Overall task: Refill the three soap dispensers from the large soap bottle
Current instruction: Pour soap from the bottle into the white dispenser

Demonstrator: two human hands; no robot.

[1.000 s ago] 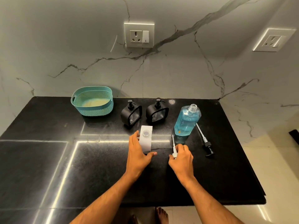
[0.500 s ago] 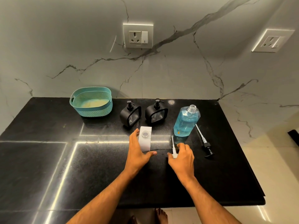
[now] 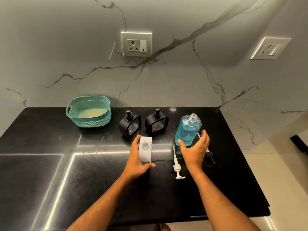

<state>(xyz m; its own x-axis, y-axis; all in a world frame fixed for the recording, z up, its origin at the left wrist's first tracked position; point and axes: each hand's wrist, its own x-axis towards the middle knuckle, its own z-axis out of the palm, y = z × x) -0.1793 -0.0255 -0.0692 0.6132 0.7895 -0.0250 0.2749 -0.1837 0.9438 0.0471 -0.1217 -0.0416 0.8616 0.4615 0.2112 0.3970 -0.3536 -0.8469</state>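
Counter (image 3: 41,172): black, glossy, fills lower frame; marble wall behind.

Left hand (image 3: 135,161), centre frame: wrapped around white dispenser (image 3: 146,151), fingers along its left side, thumb curled at its near right corner. Dispenser upright on counter, pump off, round neck open on top.

Right hand (image 3: 195,151), right of centre: fingers spread and straight, thumb apart, palm facing left toward soap bottle (image 3: 188,130). Thumb tip at bottle's lower front; contact cannot be confirmed. Nothing gripped.

Soap bottle: clear, blue liquid, upright, uncapped, just above right hand in frame.

White pump (image 3: 176,165): lying flat on counter between the two hands, tube pointing up-frame, nozzle toward lower edge. Free of both hands.

Black pump (image 3: 210,158): lying right of right hand, partly hidden behind it.

Two black dispensers (image 3: 130,125) (image 3: 157,121): side by side, pumps fitted, above white dispenser in frame.

Teal basket (image 3: 89,112): upper left of counter, against wall.
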